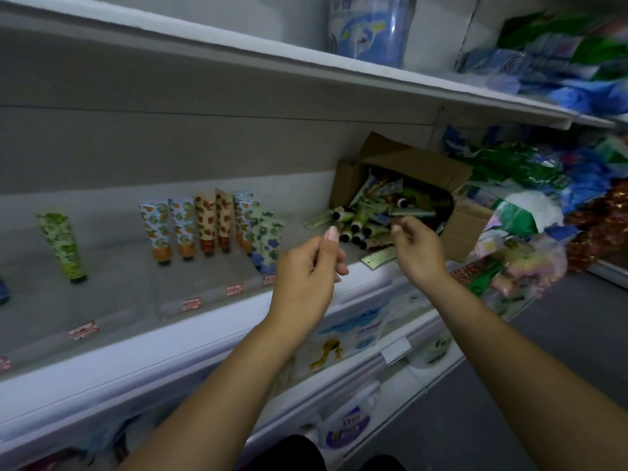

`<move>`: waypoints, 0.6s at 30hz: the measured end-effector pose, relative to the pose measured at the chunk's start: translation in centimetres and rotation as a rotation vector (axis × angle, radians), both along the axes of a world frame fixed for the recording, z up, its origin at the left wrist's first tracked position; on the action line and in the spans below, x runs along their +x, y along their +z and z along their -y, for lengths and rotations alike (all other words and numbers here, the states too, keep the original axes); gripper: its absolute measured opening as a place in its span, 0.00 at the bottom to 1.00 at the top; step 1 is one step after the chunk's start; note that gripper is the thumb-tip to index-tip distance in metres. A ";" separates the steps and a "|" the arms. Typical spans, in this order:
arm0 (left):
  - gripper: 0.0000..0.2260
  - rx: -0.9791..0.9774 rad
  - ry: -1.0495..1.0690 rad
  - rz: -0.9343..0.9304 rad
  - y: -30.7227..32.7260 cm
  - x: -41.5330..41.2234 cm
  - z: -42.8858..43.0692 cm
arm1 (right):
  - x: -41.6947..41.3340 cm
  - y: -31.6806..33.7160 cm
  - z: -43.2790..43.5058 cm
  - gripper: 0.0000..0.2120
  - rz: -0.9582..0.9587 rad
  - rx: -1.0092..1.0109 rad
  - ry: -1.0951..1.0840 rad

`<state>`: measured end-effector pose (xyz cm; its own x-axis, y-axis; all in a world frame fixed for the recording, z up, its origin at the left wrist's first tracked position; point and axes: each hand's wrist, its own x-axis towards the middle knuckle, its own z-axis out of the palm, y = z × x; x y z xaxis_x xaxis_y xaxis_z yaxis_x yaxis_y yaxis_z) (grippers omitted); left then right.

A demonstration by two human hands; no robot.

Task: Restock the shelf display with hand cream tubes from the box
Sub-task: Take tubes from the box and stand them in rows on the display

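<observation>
A cardboard box (424, 166) lies tipped on its side at the right end of the white shelf (102, 300), with several hand cream tubes (358, 224) spilling from its mouth. My right hand (419, 251) is at the box mouth, its fingertips pinched on the end of a grey-green tube (413, 213). My left hand (307, 270) hovers over the shelf's front edge, fingers curled, with nothing visible in it. Left of it, several patterned tubes (204, 226) stand cap-down in a cluster. One green tube (63, 246) stands alone far to the left.
A flat tube (377, 257) lies at the shelf edge between my hands. Red price labels (191, 303) line the clear front rail. Plastic-wrapped packs (516, 164) crowd the right beyond the box. An upper shelf (306, 62) carries a blue pack (370, 28). Lower shelves hold more goods.
</observation>
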<state>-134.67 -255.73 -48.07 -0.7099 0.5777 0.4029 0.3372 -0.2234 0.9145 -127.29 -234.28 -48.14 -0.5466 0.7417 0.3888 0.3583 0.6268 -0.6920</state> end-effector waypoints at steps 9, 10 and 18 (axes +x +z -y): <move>0.23 -0.148 0.049 0.276 -2.1 -2.0 -6.1 | -1.2 -2.0 -2.8 0.20 0.635 0.202 0.147; 0.23 -0.156 0.066 0.312 -2.3 -2.4 -6.3 | -1.2 -2.1 -2.7 0.19 0.621 0.204 0.171; 0.27 -0.163 0.092 0.347 -2.6 -3.0 -6.2 | -2.9 -0.9 -3.5 0.16 0.195 0.137 0.190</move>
